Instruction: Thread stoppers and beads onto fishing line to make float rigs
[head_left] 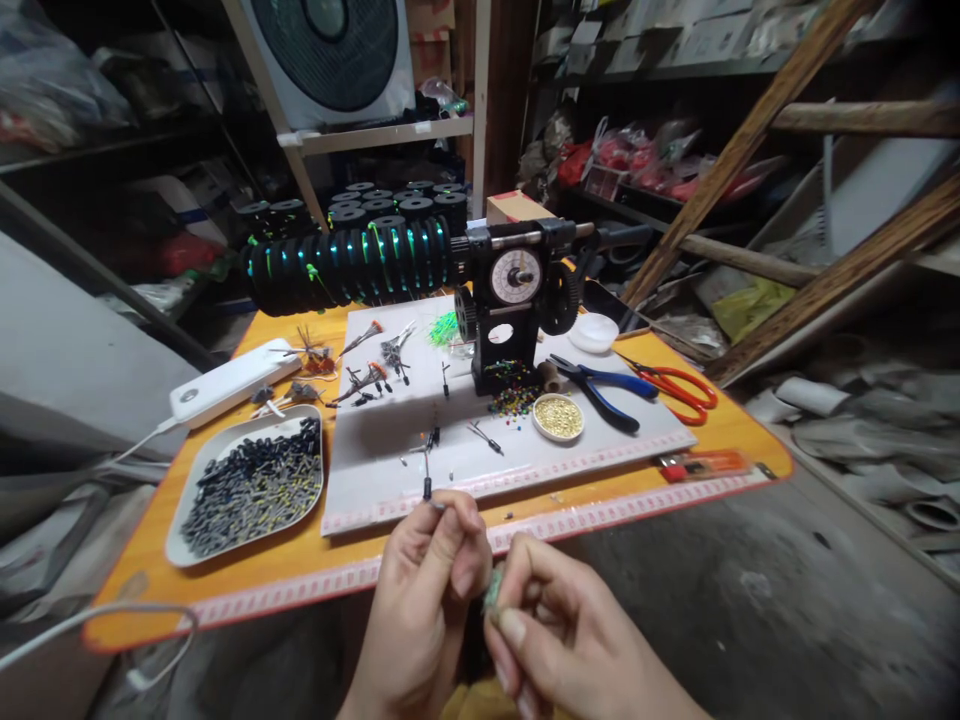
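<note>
In front of the table's near edge, my left hand [431, 565] is closed, thumb pressed against forefinger. A small black piece on a thin wire [427, 487] stands up from its fingertips. Close on its right, my right hand [559, 625] pinches a small pale-green piece [492, 590], whose kind I cannot make out. Ahead on the grey board [375, 455] lie similar black pieces on wires [487, 438]. A white tray [171, 540] of many small black and grey pieces stands to the left.
A black winding machine [510, 330] with a dial carries a row of black spools [345, 265]. Beside it are loose colored beads [514, 400], a dish of gold bits [559, 418], blue-handled pliers [607, 390], orange scissors [682, 390] and a white power strip [232, 385].
</note>
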